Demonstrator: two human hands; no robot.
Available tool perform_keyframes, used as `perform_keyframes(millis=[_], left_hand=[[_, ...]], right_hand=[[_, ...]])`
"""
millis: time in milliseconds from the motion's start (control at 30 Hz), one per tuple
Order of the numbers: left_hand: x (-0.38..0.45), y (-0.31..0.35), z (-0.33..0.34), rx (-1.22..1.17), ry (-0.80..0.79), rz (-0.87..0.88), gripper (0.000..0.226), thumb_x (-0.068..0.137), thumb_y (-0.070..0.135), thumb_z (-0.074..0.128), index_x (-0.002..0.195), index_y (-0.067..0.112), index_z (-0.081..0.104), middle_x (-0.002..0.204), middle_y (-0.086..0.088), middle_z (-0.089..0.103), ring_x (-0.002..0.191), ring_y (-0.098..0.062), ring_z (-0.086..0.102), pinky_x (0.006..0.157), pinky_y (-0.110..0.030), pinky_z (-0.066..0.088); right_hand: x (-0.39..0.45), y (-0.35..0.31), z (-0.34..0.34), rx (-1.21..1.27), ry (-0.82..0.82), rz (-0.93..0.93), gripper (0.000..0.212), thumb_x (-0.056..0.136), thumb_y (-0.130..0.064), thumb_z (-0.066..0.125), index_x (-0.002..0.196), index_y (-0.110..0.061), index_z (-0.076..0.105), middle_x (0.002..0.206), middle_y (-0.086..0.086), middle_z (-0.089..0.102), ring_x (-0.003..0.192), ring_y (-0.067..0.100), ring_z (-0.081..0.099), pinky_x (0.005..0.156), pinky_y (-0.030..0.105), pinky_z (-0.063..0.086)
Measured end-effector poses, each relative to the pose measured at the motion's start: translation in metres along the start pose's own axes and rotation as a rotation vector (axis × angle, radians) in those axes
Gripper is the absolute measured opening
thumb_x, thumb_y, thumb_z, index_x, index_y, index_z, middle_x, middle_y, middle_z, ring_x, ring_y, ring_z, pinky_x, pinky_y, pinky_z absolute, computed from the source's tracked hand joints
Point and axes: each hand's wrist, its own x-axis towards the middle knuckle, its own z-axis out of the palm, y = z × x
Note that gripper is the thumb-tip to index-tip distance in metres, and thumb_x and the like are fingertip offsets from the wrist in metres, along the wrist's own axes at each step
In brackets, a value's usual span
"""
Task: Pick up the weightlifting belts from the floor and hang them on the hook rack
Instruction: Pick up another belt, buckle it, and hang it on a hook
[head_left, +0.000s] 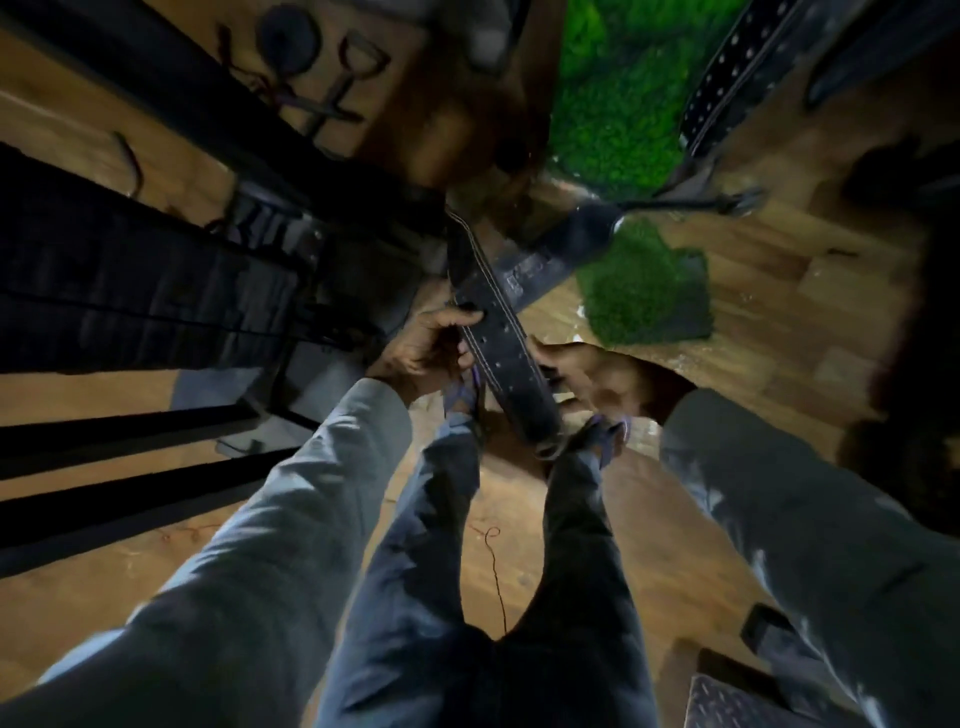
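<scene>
A wooden floor (753, 332) with patches of green turf (649, 291) fills the downward view, dark gym equipment at the left. A person in grey sleeves holds a black weightlifting belt (493, 332), stitched and punched with holes, over their legs: the left hand (421, 348) grips one edge, and the right hand (582, 374) curls round the other. Another perforated belt (737, 67) shows at the upper right, blurred.

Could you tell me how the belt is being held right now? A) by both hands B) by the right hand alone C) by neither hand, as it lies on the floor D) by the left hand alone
A: the left hand and the right hand both grip the belt, one on each edge.
</scene>
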Motion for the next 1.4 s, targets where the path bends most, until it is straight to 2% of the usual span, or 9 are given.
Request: perform_keyframes(millis=[233, 400, 600, 700, 733, 800, 933, 1167, 1400], left_hand=[[-0.108, 0.09, 0.048, 0.195, -0.198, 0.285, 0.052, 0.076, -0.01, 0.066, 0.124, 0.01, 0.064, 0.098, -0.01, 0.067, 0.069, -0.02, 0.055, 0.05, -0.024, 0.042], [-0.176, 0.129, 0.092, 0.375, -0.326, 0.36, 0.054, 0.077, -0.024, 0.059, 0.127, -0.003, 0.063, 0.101, -0.014, 0.077, 0.092, -0.025, 0.074, 0.08, -0.035, 0.06], [-0.209, 0.136, 0.099, 0.334, -0.388, 0.143, 0.052, 0.089, 0.046, 0.068, 0.12, 0.005, 0.059, 0.097, -0.011, 0.048, 0.077, -0.02, 0.048, 0.076, -0.037, 0.049], [-0.221, 0.157, 0.111, 0.185, -0.429, 0.109, 0.084, 0.074, 0.089, 0.058, 0.101, 0.01, 0.055, 0.089, -0.008, 0.032, 0.074, -0.022, 0.032, 0.071, -0.038, 0.038], [-0.225, 0.168, 0.122, 0.117, -0.404, 0.17, 0.083, 0.073, 0.09, 0.057, 0.092, 0.009, 0.06, 0.093, -0.011, 0.038, 0.078, -0.022, 0.034, 0.073, -0.038, 0.035], [-0.244, 0.193, 0.153, 0.012, -0.326, 0.28, 0.072, 0.086, 0.073, 0.06, 0.102, 0.004, 0.075, 0.118, -0.023, 0.06, 0.096, -0.026, 0.053, 0.083, -0.046, 0.044], [-0.254, 0.235, 0.194, 0.041, -0.259, 0.27, 0.044, 0.105, 0.016, 0.048, 0.083, -0.01, 0.077, 0.089, -0.025, 0.078, 0.077, -0.035, 0.078, 0.064, -0.049, 0.065], [-0.275, 0.232, 0.209, 0.291, -0.458, 0.282, 0.024, 0.097, -0.004, 0.052, 0.104, -0.003, 0.075, 0.098, -0.019, 0.079, 0.086, -0.027, 0.079, 0.086, -0.042, 0.064], [-0.279, 0.207, 0.181, 0.402, -0.542, 0.338, 0.05, 0.082, 0.014, 0.079, 0.128, -0.003, 0.068, 0.131, -0.024, 0.069, 0.115, -0.028, 0.073, 0.101, -0.041, 0.059]], right_hand=[[-0.043, -0.117, 0.069, 0.138, 0.128, -0.255, 0.087, 0.081, -0.069, 0.064, 0.145, -0.01, 0.058, 0.146, 0.022, 0.059, 0.135, 0.042, 0.057, 0.117, 0.057, 0.042], [-0.074, -0.187, 0.104, 0.165, 0.072, -0.341, 0.034, 0.084, -0.034, 0.075, 0.105, -0.006, 0.076, 0.114, 0.024, 0.075, 0.096, 0.031, 0.074, 0.097, 0.042, 0.058], [-0.137, -0.213, 0.116, 0.107, 0.118, -0.448, 0.016, 0.09, -0.012, 0.071, 0.103, -0.004, 0.072, 0.09, 0.011, 0.08, 0.076, 0.021, 0.077, 0.08, 0.038, 0.064], [-0.174, -0.213, 0.124, 0.108, 0.169, -0.601, 0.042, 0.085, 0.001, 0.077, 0.104, -0.005, 0.041, 0.117, 0.011, 0.069, 0.097, 0.022, 0.073, 0.093, 0.042, 0.058], [-0.187, -0.21, 0.129, 0.06, 0.193, -0.619, 0.08, 0.087, 0.006, 0.074, 0.142, -0.015, 0.02, 0.118, 0.008, 0.069, 0.102, 0.021, 0.072, 0.098, 0.036, 0.055], [-0.214, -0.206, 0.137, -0.123, 0.127, -0.635, 0.027, 0.088, 0.008, 0.072, 0.104, -0.011, 0.06, 0.103, -0.002, 0.078, 0.092, 0.003, 0.073, 0.089, 0.013, 0.053], [-0.239, -0.191, 0.14, -0.39, 0.203, -0.661, 0.02, 0.087, 0.001, 0.078, 0.099, -0.012, 0.07, 0.08, -0.02, 0.076, 0.076, -0.016, 0.067, 0.079, 0.009, 0.048], [-0.261, -0.222, 0.096, 0.018, 0.207, -0.68, 0.093, 0.081, -0.079, 0.062, 0.138, -0.005, 0.063, 0.139, 0.022, 0.065, 0.128, 0.043, 0.062, 0.11, 0.057, 0.048], [-0.258, -0.251, 0.113, -0.163, 0.434, -0.832, 0.091, 0.053, -0.036, 0.101, 0.128, 0.002, 0.066, 0.133, 0.017, 0.07, 0.131, 0.031, 0.063, 0.118, 0.046, 0.042]])
